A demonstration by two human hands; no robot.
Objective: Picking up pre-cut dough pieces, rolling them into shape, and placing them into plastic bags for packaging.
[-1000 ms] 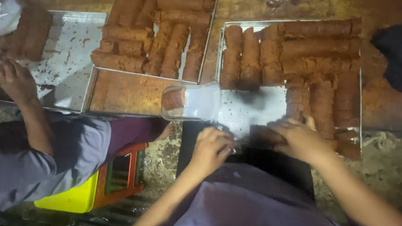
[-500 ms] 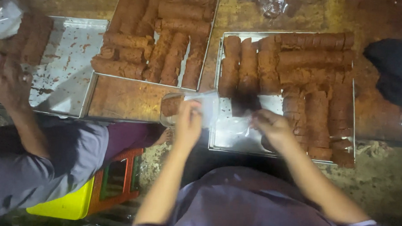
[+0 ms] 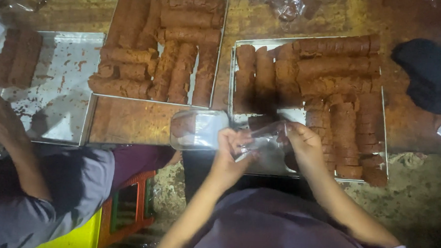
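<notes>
Left hand (image 3: 229,151): raised over the near edge of the right tray, fingers curled and pinched on the near end of a clear bag; forearm runs up from the lower middle of the view, wrist bent slightly inward.
Right hand (image 3: 305,145): level with the left hand, fingers bent and pinched on the far side of the same bag; forearm comes in slantwise from the lower right.
Bag (image 3: 259,140): thin, clear, crumpled, stretched between both hands, just above the bare near strip of the right tray.
Container (image 3: 198,129): clear plastic, rounded corners, lying on its side just left of the left hand, a brown piece showing inside; whether the hand touches it cannot be told.
Right tray (image 3: 233,65): metal, holding brown rolls (image 3: 332,69), some lengthwise, some crosswise, some stacked.
Middle tray (image 3: 131,125): metal, rolls packed in its far half, near half bare and smeared brown.
Left tray (image 3: 63,82): metal, mostly bare with brown crumbs, a few rolls at its far left.
Tabletop (image 3: 245,21): brown, with crumpled clear plastic at the far edge.
Dark cloth (image 3: 431,73): at the right, beside the right tray.
Other person (image 3: 39,190): at the left in a grey sleeve, 1 hand (image 3: 2,122) at the left tray's near edge.
</notes>
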